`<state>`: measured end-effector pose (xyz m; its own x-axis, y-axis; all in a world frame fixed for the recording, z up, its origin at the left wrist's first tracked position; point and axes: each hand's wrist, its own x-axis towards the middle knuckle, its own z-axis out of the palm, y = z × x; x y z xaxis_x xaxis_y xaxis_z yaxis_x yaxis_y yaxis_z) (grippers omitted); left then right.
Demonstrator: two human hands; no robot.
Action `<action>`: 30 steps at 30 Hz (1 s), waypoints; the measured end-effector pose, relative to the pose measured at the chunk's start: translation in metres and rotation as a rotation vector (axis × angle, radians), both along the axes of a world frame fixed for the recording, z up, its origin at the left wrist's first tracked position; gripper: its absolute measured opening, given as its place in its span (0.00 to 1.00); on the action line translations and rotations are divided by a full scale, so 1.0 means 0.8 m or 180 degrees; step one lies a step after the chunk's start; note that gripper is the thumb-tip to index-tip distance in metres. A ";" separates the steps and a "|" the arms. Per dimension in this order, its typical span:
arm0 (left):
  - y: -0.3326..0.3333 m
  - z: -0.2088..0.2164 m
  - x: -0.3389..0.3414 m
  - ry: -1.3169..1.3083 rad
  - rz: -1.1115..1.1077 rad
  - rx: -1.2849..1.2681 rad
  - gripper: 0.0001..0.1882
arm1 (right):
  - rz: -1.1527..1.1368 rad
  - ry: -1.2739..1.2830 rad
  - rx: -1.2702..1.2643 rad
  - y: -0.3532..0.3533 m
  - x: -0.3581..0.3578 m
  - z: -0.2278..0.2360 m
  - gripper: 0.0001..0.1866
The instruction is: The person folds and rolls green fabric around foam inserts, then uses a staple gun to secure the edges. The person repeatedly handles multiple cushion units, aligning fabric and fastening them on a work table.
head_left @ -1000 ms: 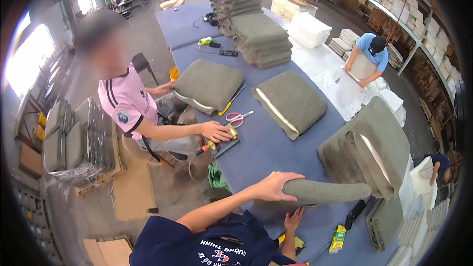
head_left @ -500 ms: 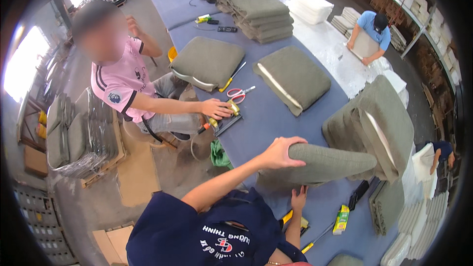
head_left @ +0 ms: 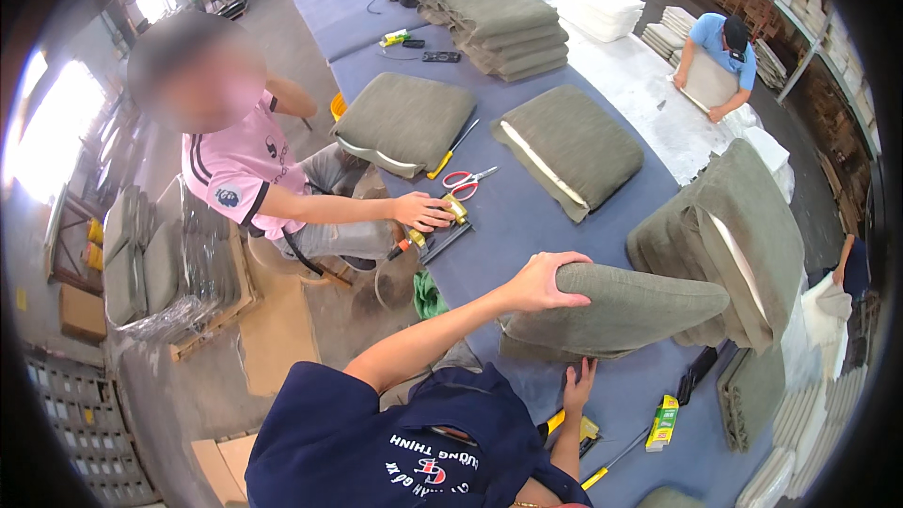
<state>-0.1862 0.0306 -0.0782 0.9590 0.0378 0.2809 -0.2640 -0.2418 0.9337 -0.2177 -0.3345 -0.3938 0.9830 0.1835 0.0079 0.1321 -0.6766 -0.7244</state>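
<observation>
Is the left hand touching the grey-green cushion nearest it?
Touching. The head view shows the left hand clasping the grey-green cushion at its left end, thumb against its near side, fingers over the top.

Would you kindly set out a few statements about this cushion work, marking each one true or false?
1. The left hand grips the held cushion at its upper edge. True.
2. The right hand holds the scissors. False: it is at the held cushion's lower edge; the scissors lie on the table.
3. The hand of the person in pink is on a tool. True.
4. The person in blue is bareheaded. False: they wear a dark cap.
5. The scissors have red handles. True.
</observation>
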 end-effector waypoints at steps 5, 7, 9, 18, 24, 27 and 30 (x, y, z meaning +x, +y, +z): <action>0.003 -0.006 0.011 0.0058 0.0103 -0.0074 0.34 | 0.0122 -0.0038 -0.0111 -0.005 0.001 -0.002 0.35; 0.007 -0.010 0.017 0.0060 0.0115 -0.0100 0.34 | 0.0095 0.0080 -0.0139 -0.001 0.000 0.002 0.35; 0.010 -0.015 0.025 0.0089 0.0119 -0.0129 0.33 | 0.0085 0.0157 -0.0157 0.000 0.000 0.007 0.36; 0.013 -0.025 0.038 -0.0003 0.0322 -0.0272 0.32 | 0.0200 0.0110 -0.0155 -0.003 0.001 0.017 0.36; 0.006 -0.021 0.029 0.0037 0.0268 -0.0299 0.32 | 0.0133 -0.0098 -0.0199 0.000 0.000 0.007 0.37; 0.006 -0.019 0.029 0.0031 0.0280 -0.0222 0.32 | 0.0134 0.0007 -0.0234 -0.003 0.003 0.006 0.37; 0.008 -0.023 0.030 0.0082 0.0247 -0.0191 0.32 | 0.0225 -0.0014 -0.0274 -0.015 0.001 0.008 0.37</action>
